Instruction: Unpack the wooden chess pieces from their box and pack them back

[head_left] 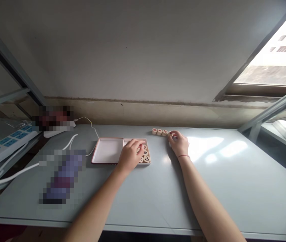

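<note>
Several round wooden Chinese chess pieces (146,159), marked with characters, lie in the right half of an open shallow box (150,155). My left hand (132,154) is over this half, its fingers curled down to the pieces; whether a piece is between the fingertips is hidden. Behind and to the right, a short row of chess pieces (159,132) stands near the table's back edge. At the right end of that row, my right hand (179,144) has its fingertips closed on one chess piece (170,133), which touches or nearly touches its neighbour.
The box's lid (107,151) lies flat open on the left. On the grey table (143,201) further left is a blurred-out oblong item (66,176) beside white cables (29,168). A power strip (11,141) sits at far left. Behind the table rises a wall (132,60).
</note>
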The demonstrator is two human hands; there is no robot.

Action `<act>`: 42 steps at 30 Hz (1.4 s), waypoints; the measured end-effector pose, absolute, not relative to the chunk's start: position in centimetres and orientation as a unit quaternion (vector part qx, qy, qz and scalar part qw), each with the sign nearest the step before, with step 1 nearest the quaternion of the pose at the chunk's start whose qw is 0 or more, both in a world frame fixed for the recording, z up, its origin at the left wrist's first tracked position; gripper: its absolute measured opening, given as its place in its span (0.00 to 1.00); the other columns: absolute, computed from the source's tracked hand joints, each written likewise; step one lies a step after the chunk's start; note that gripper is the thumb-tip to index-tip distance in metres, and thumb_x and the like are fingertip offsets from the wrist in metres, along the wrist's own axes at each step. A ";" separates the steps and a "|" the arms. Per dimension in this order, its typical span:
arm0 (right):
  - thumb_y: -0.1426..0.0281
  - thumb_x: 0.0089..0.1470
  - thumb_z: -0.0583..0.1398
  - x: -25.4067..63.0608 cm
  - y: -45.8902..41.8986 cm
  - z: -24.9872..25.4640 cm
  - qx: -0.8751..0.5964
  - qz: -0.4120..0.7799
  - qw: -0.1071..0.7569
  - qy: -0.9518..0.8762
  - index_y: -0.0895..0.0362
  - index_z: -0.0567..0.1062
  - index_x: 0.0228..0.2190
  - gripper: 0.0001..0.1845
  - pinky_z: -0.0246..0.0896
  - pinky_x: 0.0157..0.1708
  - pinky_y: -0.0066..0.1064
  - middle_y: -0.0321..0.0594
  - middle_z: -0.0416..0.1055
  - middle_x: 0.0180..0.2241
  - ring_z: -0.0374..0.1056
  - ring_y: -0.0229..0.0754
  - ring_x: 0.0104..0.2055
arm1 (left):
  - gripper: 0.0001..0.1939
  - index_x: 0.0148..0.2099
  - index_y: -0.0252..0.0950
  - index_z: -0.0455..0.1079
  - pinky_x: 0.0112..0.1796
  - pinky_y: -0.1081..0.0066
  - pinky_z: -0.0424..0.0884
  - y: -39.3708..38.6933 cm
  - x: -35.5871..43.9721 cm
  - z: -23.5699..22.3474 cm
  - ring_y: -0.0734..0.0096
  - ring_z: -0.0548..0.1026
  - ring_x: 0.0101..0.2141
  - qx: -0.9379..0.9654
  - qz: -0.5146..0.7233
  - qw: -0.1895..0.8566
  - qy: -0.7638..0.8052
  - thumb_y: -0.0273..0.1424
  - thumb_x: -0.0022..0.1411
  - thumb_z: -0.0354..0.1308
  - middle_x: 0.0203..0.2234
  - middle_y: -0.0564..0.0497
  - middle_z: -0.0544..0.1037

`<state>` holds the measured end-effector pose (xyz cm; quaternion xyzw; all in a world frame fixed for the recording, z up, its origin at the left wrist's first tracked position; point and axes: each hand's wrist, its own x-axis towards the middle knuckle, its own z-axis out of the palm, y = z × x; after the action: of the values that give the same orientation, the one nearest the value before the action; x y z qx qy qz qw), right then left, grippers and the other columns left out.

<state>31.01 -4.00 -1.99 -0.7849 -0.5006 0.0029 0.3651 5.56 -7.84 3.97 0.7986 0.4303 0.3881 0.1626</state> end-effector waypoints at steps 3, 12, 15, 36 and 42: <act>0.66 0.47 0.55 30.9 -4.0 -1.9 -0.790 0.004 0.358 -0.498 0.52 0.76 0.37 0.15 0.52 0.36 0.34 0.39 0.75 0.34 0.63 0.46 0.37 | 0.09 0.42 0.39 0.71 0.40 0.71 0.71 -7.8 5.6 3.8 0.71 0.75 0.38 0.798 0.383 0.167 0.434 0.28 0.64 0.49 0.37 0.52 0.77; 0.62 0.46 0.56 30.3 -4.6 -0.7 -0.760 0.019 0.455 -0.463 0.55 0.74 0.40 0.19 0.57 0.42 0.39 0.43 0.74 0.36 0.65 0.46 0.39 | 0.10 0.40 0.37 0.73 0.43 0.67 0.69 -6.2 4.1 4.7 0.66 0.73 0.39 0.784 0.386 0.115 0.473 0.26 0.62 0.50 0.35 0.50 0.78; 0.62 0.50 0.53 27.7 -5.6 1.1 -0.715 0.030 0.493 -0.494 0.57 0.74 0.39 0.18 0.59 0.40 0.36 0.44 0.73 0.34 0.66 0.44 0.36 | 0.13 0.40 0.37 0.73 0.43 0.66 0.68 -4.6 2.0 5.5 0.65 0.73 0.39 0.774 0.349 0.099 0.519 0.25 0.62 0.47 0.37 0.49 0.77; 0.55 0.59 0.48 20.7 -8.6 3.2 -0.650 0.212 0.267 -0.679 0.52 0.75 0.33 0.21 0.51 0.21 0.27 0.36 0.73 0.22 0.67 0.40 0.23 | 0.16 0.33 0.37 0.74 0.40 0.62 0.66 -4.5 0.3 2.3 0.63 0.64 0.35 0.845 0.181 -0.019 0.503 0.30 0.65 0.45 0.33 0.46 0.69; 0.55 0.59 0.48 20.6 -8.5 3.1 -0.651 0.209 0.266 -0.679 0.51 0.75 0.34 0.21 0.51 0.21 0.27 0.36 0.73 0.21 0.66 0.40 0.22 | 0.12 0.36 0.38 0.72 0.45 0.61 0.64 -4.7 -0.4 2.7 0.61 0.65 0.40 0.845 0.216 0.056 0.486 0.31 0.64 0.47 0.39 0.47 0.72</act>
<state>20.59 -8.54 3.12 -0.6510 -0.6794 0.2093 0.2661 -0.42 -4.74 2.74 0.8450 0.4859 0.2162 0.0562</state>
